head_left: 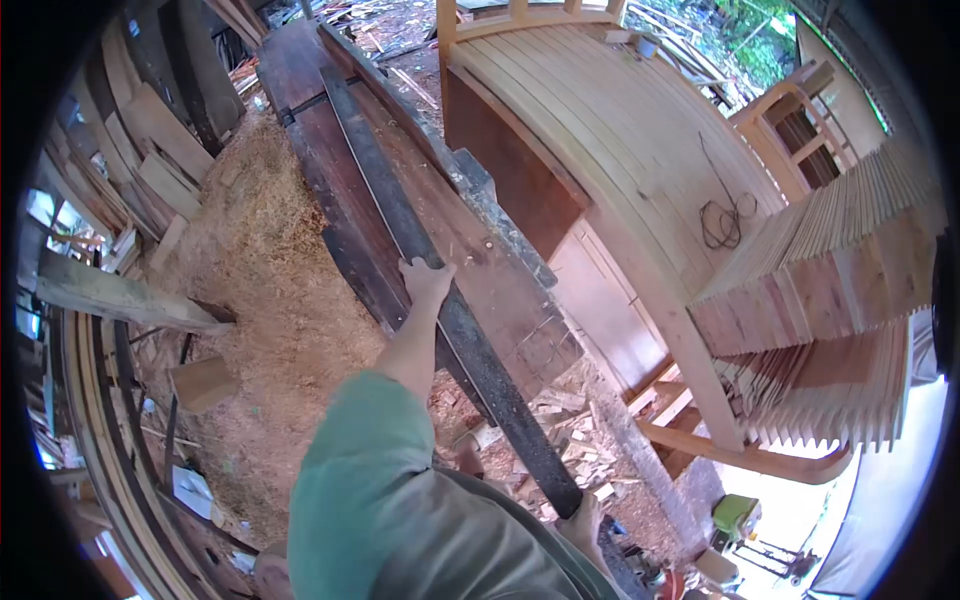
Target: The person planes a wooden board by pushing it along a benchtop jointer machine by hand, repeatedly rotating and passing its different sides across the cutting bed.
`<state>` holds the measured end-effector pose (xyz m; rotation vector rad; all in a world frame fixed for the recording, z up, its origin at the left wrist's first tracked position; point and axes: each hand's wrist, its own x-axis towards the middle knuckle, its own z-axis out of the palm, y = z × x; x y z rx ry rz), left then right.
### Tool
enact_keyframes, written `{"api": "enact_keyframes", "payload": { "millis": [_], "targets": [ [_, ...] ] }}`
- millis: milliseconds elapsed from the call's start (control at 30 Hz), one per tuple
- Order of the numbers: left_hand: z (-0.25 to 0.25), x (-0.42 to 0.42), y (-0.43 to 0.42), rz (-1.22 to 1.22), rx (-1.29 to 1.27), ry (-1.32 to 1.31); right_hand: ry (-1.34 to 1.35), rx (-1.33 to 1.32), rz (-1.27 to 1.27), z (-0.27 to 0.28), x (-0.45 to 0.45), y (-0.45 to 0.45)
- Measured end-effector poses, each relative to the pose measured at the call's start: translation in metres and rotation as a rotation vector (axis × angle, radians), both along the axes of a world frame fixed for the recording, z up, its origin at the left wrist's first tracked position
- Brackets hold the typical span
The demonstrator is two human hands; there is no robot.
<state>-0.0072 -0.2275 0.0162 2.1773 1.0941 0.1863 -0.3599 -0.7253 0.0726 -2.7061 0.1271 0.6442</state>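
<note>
A long, narrow, dark plank (490,375) lies lengthwise over a worn dark wooden workbench (400,160), its near end reaching past the bench toward me. My left hand (428,282) is closed across the plank near its middle, the fingers spanning its width. At the near end, my right hand (583,525) grips the plank's tip; part of that hand is hidden by my body and sleeve. A thin pale line runs along the plank's left edge.
Sawdust (270,260) covers the floor at left, with boards (150,130) leaning behind. To the right stand a slatted wooden platform (600,120) carrying a coiled wire (722,222) and stacked cut wooden pieces (810,290). Wood offcuts (575,450) litter the ground below the bench.
</note>
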Motion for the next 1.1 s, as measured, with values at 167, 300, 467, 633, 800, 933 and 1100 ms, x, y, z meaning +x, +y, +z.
{"api": "enact_keyframes", "payload": {
  "millis": [167, 300, 467, 633, 800, 933, 1100],
  "targets": [
    [0.002, -0.051, -0.078, -0.003, -0.085, -0.042, 0.14, -0.076, -0.142, 0.025, -0.035, -0.05],
    [0.008, -0.092, -0.131, -0.051, -0.166, -0.029, 0.217, -0.252, -0.299, 0.013, -0.089, -0.105],
    [0.082, -0.082, -0.109, -0.363, 0.097, 0.2, 0.022, -0.392, -0.337, -0.006, -0.104, -0.129],
    [0.071, -0.062, -0.083, -0.573, 0.207, 0.188, 0.15, -0.359, -0.439, 0.01, -0.053, -0.132],
    [0.033, -0.043, -0.001, -0.623, 0.256, 0.15, 0.132, -0.298, -0.337, 0.008, 0.002, -0.075],
    [0.027, -0.02, 0.089, -0.642, 0.327, 0.149, 0.142, -0.439, -0.299, -0.002, 0.061, 0.025],
    [-0.002, 0.094, 0.255, -0.674, 0.326, -0.296, 0.046, -0.035, 0.055, 0.025, 0.203, 0.276]
  ]
}}
